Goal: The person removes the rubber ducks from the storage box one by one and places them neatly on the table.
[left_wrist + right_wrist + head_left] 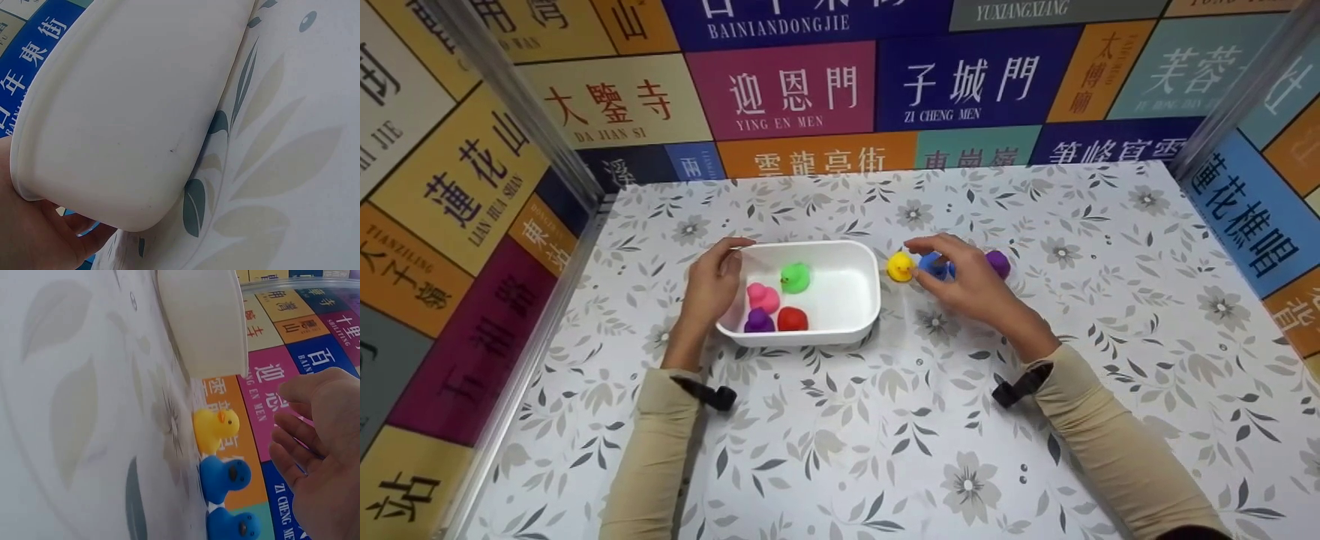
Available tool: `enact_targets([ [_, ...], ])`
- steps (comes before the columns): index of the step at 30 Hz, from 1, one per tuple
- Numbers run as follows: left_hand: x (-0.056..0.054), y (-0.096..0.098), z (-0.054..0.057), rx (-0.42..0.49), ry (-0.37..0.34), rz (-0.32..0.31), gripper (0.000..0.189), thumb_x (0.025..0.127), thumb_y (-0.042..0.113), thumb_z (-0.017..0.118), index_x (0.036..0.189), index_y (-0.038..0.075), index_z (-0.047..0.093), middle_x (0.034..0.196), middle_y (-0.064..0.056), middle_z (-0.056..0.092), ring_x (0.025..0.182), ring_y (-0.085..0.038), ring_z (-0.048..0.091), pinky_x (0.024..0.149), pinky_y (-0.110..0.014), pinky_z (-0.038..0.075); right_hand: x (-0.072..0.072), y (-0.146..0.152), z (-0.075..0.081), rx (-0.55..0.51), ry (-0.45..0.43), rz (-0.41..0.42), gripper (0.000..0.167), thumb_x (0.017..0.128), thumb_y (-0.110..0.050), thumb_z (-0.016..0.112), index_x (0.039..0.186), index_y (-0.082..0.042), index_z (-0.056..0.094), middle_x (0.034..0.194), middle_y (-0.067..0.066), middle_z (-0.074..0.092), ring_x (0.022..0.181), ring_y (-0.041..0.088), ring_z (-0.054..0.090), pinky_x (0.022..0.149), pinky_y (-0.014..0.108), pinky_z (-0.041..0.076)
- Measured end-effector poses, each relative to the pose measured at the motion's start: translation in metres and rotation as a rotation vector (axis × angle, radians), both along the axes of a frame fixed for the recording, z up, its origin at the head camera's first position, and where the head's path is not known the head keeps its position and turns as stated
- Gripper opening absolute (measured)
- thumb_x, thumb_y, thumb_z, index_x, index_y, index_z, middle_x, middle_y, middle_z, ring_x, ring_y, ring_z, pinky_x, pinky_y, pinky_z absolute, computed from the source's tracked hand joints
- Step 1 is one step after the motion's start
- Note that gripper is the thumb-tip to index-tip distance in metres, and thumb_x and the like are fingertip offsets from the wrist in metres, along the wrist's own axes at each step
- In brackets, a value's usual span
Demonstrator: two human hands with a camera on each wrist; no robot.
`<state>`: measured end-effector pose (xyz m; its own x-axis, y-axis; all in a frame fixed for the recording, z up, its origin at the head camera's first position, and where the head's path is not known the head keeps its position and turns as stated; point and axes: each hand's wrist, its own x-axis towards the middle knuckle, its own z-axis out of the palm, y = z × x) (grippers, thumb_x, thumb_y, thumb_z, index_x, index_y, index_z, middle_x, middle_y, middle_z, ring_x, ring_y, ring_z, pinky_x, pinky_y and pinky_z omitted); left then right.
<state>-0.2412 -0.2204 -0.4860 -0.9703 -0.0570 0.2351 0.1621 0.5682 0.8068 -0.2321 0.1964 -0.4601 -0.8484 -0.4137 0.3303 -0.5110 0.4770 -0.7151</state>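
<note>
A white plastic tub (840,334) stands on the table. Inside are a green duck (795,278), a pink duck (763,298), a purple duck (759,320) and a red toy (792,319) whose shape is unclear. At the tub's far left corner my left hand (715,279) holds the rim; the left wrist view shows its fingers (93,239) bent around the outside. My right hand (966,279) hovers over a row of toys with bent, parted fingers, gripping nothing. Below it are a yellow duck (216,429), two blue ducks (225,473) and another purple toy (998,263), partly hidden.
A white tablecloth (847,450) with grey flowers and leaves covers the table. Panels (795,90) printed with Chinese characters rise along the back and both sides. Small black devices (1020,386) are strapped to both wrists.
</note>
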Motion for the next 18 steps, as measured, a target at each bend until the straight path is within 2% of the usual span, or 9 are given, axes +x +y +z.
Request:
enact_targets([
  [8,0.001,0.001,0.000,0.008,-0.009,-0.005,0.031,0.111,0.013,0.052,0.133,0.018,0.074,0.134,-0.011,0.076,0.127,-0.027,0.069,0.113,-0.046,0.052,0.003,-0.025,0.004,-0.020,0.015,0.055,0.040,0.102,-0.021,0.076,0.140,-0.012,0.070,0.135,0.012,0.073,0.125,0.035,0.067,0.101,0.055,0.059],
  [13,0.001,0.001,0.000,0.003,-0.006,-0.005,0.031,0.112,0.013,0.052,0.133,0.018,0.074,0.138,-0.011,0.074,0.131,-0.027,0.068,0.116,-0.047,0.051,0.004,-0.040,0.006,-0.027,0.018,0.085,0.038,0.103,-0.020,0.075,0.139,-0.008,0.071,0.135,0.010,0.073,0.123,0.035,0.068,0.102,0.054,0.059],
  [18,0.001,0.001,0.000,0.002,-0.007,-0.004,0.032,0.112,0.012,0.052,0.133,0.019,0.074,0.139,-0.010,0.074,0.132,-0.027,0.067,0.117,-0.047,0.051,0.005,-0.052,0.007,-0.019,0.029,0.120,0.038,0.102,-0.021,0.075,0.139,-0.013,0.071,0.135,0.009,0.073,0.121,0.031,0.068,0.104,0.049,0.058],
])
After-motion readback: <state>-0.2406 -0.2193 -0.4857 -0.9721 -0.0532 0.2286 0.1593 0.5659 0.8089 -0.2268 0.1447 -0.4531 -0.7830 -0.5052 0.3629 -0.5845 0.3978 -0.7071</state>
